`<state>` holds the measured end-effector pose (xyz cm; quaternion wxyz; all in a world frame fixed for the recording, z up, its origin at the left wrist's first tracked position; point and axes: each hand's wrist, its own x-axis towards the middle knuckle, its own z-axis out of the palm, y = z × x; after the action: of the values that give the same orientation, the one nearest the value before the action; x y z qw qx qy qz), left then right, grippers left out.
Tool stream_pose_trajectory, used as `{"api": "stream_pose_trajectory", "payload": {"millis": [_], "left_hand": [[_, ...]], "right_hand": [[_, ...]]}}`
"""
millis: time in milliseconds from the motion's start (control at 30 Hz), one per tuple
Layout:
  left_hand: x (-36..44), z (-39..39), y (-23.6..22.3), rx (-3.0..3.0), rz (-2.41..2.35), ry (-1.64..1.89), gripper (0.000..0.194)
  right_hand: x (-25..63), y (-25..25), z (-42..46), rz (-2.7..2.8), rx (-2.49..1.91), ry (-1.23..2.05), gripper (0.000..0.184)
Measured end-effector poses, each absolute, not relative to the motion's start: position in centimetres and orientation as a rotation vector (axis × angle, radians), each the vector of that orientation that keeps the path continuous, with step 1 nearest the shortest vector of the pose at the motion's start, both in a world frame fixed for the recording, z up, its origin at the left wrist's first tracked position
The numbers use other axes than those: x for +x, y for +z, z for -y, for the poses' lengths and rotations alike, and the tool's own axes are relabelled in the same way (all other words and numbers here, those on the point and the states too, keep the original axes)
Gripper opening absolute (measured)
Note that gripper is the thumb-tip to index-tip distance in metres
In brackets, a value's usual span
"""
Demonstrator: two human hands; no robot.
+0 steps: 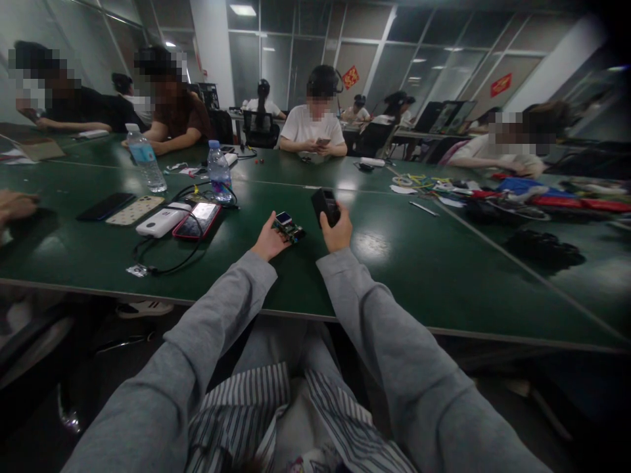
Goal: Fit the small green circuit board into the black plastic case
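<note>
Green table (296,282), black case (323,199) tilted leftward

Circuit board (292,230), centre of frame: component markings and display content too small to read; its underside, and part of the left hand (270,242) beneath it, hidden. Black case (323,198): lower portion covered by the right hand (339,230); detail of its dark face indistinct. Both grey sleeves (142,394) are cut off by the bottom edge. Another person's hand (18,205), left edge: cropped and blurred. Red-rimmed phone (197,222), left of centre: screen text illegible, partly crossed by a black cable (173,268). Dark item (545,249), right of frame: blurred, type undetermined. Shoe (144,308), lower left: partly hidden by the tabletop.
</note>
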<state>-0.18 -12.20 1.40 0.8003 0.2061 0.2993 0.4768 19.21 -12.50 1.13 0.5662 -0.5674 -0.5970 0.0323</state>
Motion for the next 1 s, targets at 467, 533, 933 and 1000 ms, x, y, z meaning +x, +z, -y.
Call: {"api": "stream_pose_trajectory", "payload": {"millis": [467, 533, 933, 1000], "left_hand": [[-0.2, 11.9, 0.9, 0.411, -0.587, 0.998, 0.057], [-0.2, 11.8, 0.9, 0.413, -0.592, 1.0, 0.057], [-0.2, 11.4, 0.5, 0.357, -0.569, 1.005, 0.073], [-0.2, 11.3, 0.5, 0.341, -0.561, 1.002, 0.074]], "right_hand": [[21.2, -2.4, 10.1, 1.614, -1.645, 0.044, 0.051], [21.2, -2.3, 10.1, 1.616, -1.664, 0.003, 0.052], [20.7, -2.1, 10.4, 1.56, -1.706, -0.128, 0.056], [20.6, -2.0, 10.3, 1.542, -1.701, -0.153, 0.053]]}}
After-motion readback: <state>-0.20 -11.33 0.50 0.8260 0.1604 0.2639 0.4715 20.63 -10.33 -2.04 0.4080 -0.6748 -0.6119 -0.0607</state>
